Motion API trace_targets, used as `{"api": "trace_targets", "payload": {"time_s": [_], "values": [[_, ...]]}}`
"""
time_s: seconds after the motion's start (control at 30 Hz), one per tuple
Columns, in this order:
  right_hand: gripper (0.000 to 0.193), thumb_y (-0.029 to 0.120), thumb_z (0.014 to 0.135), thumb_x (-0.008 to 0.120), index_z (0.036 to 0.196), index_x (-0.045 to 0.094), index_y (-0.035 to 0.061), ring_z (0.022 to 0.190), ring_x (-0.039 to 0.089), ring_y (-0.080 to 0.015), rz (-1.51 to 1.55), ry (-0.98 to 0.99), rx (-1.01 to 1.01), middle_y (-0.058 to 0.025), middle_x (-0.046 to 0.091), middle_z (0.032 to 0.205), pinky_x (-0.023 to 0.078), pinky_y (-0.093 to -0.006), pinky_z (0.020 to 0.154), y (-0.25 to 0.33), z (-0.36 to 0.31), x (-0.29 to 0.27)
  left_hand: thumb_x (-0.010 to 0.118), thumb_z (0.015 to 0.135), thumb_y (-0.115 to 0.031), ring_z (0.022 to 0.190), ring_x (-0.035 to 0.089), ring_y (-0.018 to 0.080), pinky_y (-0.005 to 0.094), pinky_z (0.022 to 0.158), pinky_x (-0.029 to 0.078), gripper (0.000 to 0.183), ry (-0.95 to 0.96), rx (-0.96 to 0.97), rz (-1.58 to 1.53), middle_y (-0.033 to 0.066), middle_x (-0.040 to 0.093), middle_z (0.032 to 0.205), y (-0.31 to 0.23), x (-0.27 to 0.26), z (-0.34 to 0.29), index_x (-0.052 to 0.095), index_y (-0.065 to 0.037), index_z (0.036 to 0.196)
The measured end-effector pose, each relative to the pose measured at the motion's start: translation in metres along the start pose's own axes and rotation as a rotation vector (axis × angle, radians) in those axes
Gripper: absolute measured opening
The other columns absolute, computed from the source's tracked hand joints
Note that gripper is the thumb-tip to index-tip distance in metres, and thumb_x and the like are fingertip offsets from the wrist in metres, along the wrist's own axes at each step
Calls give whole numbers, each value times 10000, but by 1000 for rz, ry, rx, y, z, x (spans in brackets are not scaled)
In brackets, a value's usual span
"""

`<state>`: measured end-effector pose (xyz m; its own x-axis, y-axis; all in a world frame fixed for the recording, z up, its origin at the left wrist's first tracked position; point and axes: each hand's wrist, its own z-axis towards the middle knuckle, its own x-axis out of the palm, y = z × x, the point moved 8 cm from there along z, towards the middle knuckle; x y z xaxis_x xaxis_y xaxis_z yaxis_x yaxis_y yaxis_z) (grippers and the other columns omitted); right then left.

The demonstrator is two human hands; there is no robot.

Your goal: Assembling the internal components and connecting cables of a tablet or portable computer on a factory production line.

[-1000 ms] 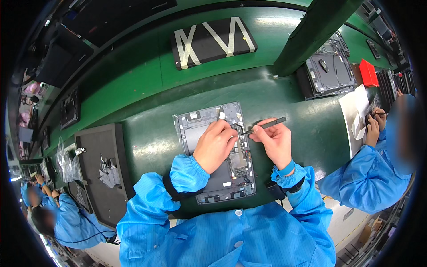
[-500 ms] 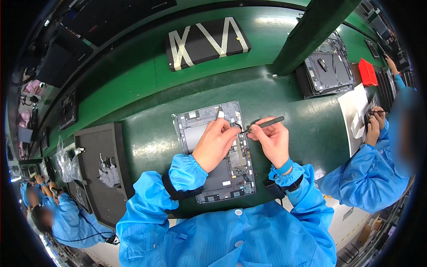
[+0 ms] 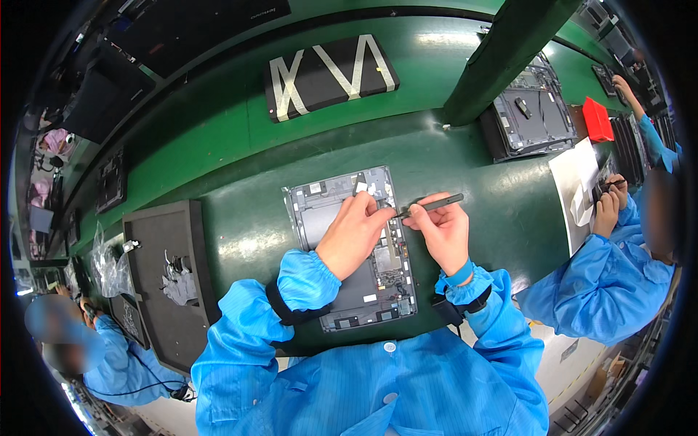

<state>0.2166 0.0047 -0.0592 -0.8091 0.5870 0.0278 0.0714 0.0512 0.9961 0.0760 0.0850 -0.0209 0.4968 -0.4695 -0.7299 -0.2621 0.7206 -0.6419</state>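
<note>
An opened laptop base (image 3: 352, 305) lies on the green bench in front of me, its circuit board and inner parts exposed. My left hand (image 3: 355, 236) rests over its upper part, fingers bent and closed together near the board's edge. Whatever those fingertips hold, if anything, is hidden. Just beyond the base's right edge, my right hand (image 3: 447, 236) pinches a pair of black tweezers (image 3: 442, 203). The tweezers' tip points left, close to my left fingertips. A small dark piece (image 3: 360, 183) with a pale patch sits above my left fingers.
At left stands a dark foam tray (image 3: 160, 320) holding grey cabled parts (image 3: 178, 282). A black taped box (image 3: 331, 76) lies at the back. Stacked laptop bases (image 3: 531, 123) stand beyond the green post (image 3: 494, 65). At right, a co-worker's hands (image 3: 609, 207) work near a red bin (image 3: 598, 120).
The view has shifted slightly, so the background sits a little differently. My hands and the tweezers have hardly moved over the laptop base.
</note>
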Motion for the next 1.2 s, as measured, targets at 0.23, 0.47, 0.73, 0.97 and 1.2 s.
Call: {"api": "trace_targets", "payload": {"time_s": [0.23, 0.47, 0.73, 0.97, 1.2], "values": [[127, 4, 891, 682, 973, 605, -54, 787, 725, -186, -25, 9, -31, -129, 706, 847, 576, -270, 676, -1, 1, 0, 690, 806, 8, 861, 538, 286, 381, 758, 479, 301, 11, -14, -3, 99, 512, 937, 2, 2, 1, 672, -77, 1094], [99, 27, 930, 629, 996, 598, -41, 834, 705, -174, 36, 36, -17, -120, 701, 902, 565, -282, 734, 1, 1, -2, 678, 814, 2, 857, 548, 296, 386, 758, 481, 280, 25, -3, 31, 102, 510, 927, 2, 4, 6, 668, -82, 1081], [120, 51, 962, 536, 1063, 579, 3, 806, 654, -273, -671, 225, -225, -157, 644, 940, 523, -345, 750, 65, -4, -2, 667, 801, 10, 867, 553, 306, 391, 770, 480, 296, 19, 18, 9, 104, 513, 915, 3, 3, 7, 670, -89, 1079], [151, 70, 814, 689, 963, 702, 87, 788, 631, -273, -999, 313, -619, -71, 580, 852, 536, -385, 674, 71, -10, 21, 667, 810, -3, 893, 545, 311, 388, 780, 476, 273, 31, 8, -11, 108, 512, 925, 6, 4, 10, 669, -88, 1070], [117, 41, 788, 694, 894, 725, 80, 747, 630, -265, -897, 310, -683, -55, 588, 816, 530, -384, 646, 68, -8, 19, 672, 809, -4, 897, 542, 313, 384, 783, 473, 271, 27, -7, -21, 110, 514, 929, 6, 9, 9, 668, -86, 1067]]}}
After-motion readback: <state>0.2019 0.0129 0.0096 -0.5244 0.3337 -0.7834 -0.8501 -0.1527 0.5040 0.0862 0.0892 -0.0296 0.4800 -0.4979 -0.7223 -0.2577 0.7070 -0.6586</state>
